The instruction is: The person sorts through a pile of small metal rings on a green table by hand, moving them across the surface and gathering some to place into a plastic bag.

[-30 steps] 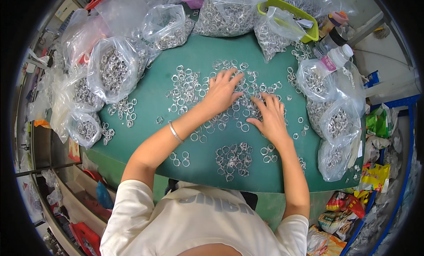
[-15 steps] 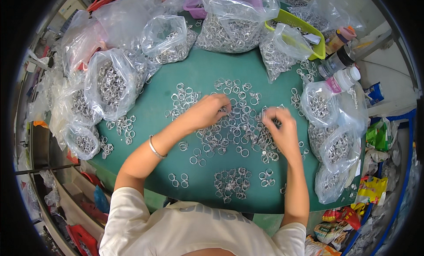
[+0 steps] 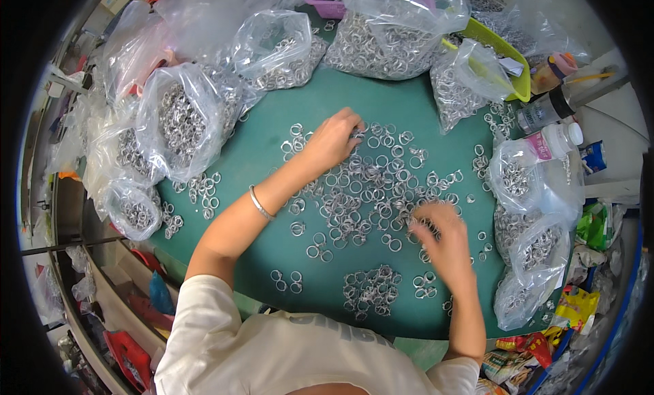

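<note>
Silver-coloured metal rings [image 3: 368, 187] lie loose in a broad pile on the green tabletop [image 3: 266, 139]. My left hand [image 3: 332, 141] reaches to the far left part of that pile, fingers curled and fingertips closed on a ring. At the pile's near right side is my right hand [image 3: 441, 237], its thumb and fingers bent over some rings. Motion smears those fingers, so whether they grip one is unclear. A separate tight cluster of rings [image 3: 371, 291] sits closer to me, between two small groups.
Clear plastic bags full of rings stand along the left [image 3: 178, 126], far [image 3: 385, 44] and right [image 3: 535, 242] edges. A lime-green basket [image 3: 521, 85] and a purple one [image 3: 323, 5] are at the back. A white bottle [image 3: 555, 141] leans over the right-hand bags.
My left hand has moved away from me to the pile's far left edge. My right hand has come nearer to me. The whole view has shifted a little.
</note>
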Tool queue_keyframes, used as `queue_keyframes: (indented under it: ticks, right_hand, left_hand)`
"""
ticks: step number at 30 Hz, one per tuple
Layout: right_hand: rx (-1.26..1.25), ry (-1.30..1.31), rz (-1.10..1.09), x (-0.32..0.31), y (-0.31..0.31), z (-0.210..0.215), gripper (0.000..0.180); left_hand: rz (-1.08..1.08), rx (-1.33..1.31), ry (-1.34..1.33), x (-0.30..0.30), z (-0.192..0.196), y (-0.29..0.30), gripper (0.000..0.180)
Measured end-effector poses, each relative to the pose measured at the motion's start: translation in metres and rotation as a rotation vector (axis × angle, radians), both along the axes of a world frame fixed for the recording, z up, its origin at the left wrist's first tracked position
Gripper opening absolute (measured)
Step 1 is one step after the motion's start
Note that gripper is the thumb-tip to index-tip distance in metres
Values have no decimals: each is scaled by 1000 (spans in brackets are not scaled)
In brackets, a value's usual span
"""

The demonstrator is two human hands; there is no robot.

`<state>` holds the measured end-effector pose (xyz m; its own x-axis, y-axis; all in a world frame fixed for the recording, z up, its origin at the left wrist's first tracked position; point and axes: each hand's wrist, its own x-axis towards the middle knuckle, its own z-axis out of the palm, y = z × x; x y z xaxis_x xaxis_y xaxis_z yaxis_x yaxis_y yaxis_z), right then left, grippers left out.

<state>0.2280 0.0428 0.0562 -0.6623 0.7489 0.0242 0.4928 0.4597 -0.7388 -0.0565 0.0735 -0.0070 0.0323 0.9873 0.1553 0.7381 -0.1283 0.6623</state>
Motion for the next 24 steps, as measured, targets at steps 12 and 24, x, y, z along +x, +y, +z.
queue_keyframes:
  ticks: [12,24]
  right_hand:
    - [269,67,33,-47,54,-42,26]
    - [475,-180,-187,-37,10,-15,29]
  left_hand:
    - [-37,77,-37,-9,30,-64,34]
    - [204,45,-4,-5,19,-123,40]
